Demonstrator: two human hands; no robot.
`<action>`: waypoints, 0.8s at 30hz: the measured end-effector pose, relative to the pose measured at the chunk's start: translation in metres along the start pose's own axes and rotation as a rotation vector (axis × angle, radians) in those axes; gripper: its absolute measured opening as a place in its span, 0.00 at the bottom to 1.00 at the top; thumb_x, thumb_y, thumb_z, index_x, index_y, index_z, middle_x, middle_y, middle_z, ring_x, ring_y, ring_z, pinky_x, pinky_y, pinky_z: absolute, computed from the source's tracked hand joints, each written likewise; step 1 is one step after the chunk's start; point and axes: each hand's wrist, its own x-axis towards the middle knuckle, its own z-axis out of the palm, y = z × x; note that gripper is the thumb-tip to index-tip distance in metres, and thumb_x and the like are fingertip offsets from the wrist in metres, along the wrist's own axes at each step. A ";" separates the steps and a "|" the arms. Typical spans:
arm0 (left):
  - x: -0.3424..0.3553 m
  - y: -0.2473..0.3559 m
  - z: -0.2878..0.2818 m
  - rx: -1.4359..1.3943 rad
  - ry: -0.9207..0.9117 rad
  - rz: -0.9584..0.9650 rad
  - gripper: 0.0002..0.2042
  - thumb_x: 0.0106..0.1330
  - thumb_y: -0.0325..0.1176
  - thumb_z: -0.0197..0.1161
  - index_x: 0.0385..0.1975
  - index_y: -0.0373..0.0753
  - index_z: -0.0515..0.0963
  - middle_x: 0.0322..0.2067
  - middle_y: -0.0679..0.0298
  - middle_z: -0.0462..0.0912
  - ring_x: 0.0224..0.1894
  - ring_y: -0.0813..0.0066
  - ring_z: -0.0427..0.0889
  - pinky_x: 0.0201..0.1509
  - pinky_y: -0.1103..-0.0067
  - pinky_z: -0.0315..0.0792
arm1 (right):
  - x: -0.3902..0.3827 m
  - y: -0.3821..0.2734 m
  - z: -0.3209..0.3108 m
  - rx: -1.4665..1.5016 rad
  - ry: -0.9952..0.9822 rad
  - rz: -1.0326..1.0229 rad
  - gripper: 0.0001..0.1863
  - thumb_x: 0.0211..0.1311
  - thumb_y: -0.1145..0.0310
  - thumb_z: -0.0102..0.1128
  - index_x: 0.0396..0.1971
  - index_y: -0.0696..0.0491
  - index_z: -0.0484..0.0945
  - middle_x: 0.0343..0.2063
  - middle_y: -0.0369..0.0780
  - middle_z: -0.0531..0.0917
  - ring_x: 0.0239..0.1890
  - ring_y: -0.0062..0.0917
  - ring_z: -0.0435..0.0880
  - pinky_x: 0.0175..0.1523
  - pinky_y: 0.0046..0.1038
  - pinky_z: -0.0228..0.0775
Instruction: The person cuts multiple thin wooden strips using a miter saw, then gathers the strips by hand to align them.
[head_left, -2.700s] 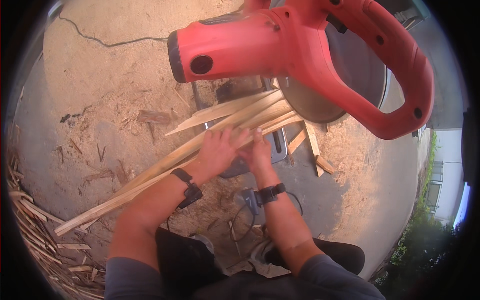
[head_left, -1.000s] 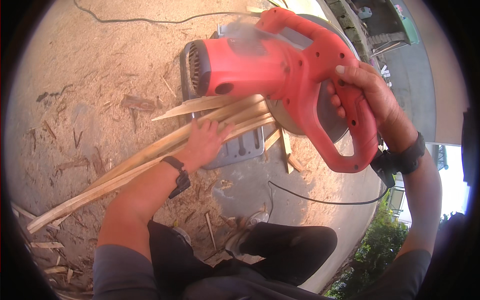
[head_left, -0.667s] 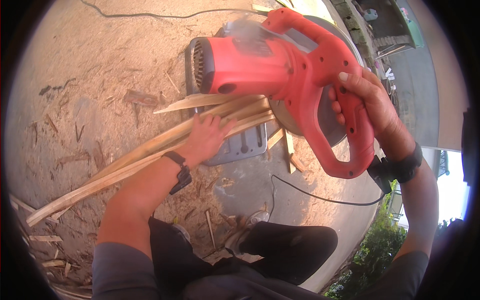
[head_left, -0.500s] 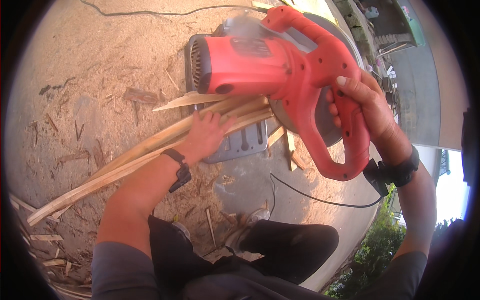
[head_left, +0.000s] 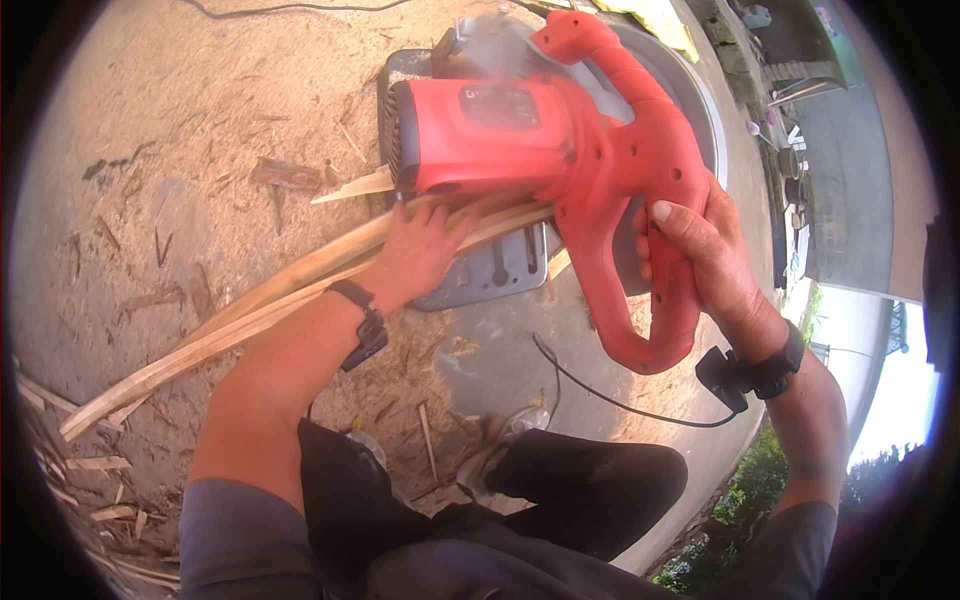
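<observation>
My right hand (head_left: 705,250) is wrapped round the rear D-shaped handle of a red chop saw (head_left: 490,135), thumb lying along the grip. The saw's motor housing hangs over its grey metal base (head_left: 492,270), and its round blade and guard are partly hidden behind the red body. My left hand (head_left: 418,250) grips a bundle of long wooden strips (head_left: 250,310) from above, pressing them on the base. The far ends of the strips run under the saw, where the contact with the blade is hidden. Their other ends reach out to the lower left.
Sawdust and bark scraps cover the concrete floor. A loose wood splinter (head_left: 355,186) lies by the motor. Scrap sticks (head_left: 100,463) are scattered at the lower left. A black power cord (head_left: 620,400) curves beside my right foot. A yellow item (head_left: 665,25) lies beyond the saw.
The saw's handle, with my right hand on it, has shifted left and slightly nearer, now covering offcuts seen before. My left hand and the strips have hardly moved.
</observation>
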 end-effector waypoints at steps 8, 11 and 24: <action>0.000 -0.005 0.006 -0.027 0.075 0.020 0.33 0.56 0.37 0.65 0.65 0.48 0.64 0.51 0.53 0.75 0.56 0.55 0.72 0.59 0.50 0.62 | -0.011 0.074 0.017 0.068 0.013 -0.142 0.27 0.62 0.63 0.60 0.55 0.59 0.61 0.32 0.41 0.78 0.25 0.22 0.79 0.29 0.24 0.75; 0.002 -0.004 0.005 -0.014 0.060 0.020 0.34 0.56 0.38 0.66 0.66 0.49 0.63 0.54 0.51 0.74 0.59 0.53 0.70 0.60 0.53 0.61 | -0.014 0.092 0.026 0.080 0.036 -0.178 0.29 0.62 0.62 0.61 0.57 0.58 0.60 0.32 0.41 0.78 0.25 0.22 0.78 0.29 0.25 0.74; -0.004 -0.004 -0.001 0.024 -0.113 -0.030 0.37 0.56 0.41 0.69 0.67 0.49 0.61 0.45 0.59 0.73 0.53 0.61 0.71 0.57 0.55 0.63 | -0.021 -0.025 -0.056 0.411 0.117 -0.370 0.29 0.74 0.53 0.37 0.59 0.64 0.67 0.43 0.47 0.82 0.42 0.27 0.83 0.51 0.27 0.75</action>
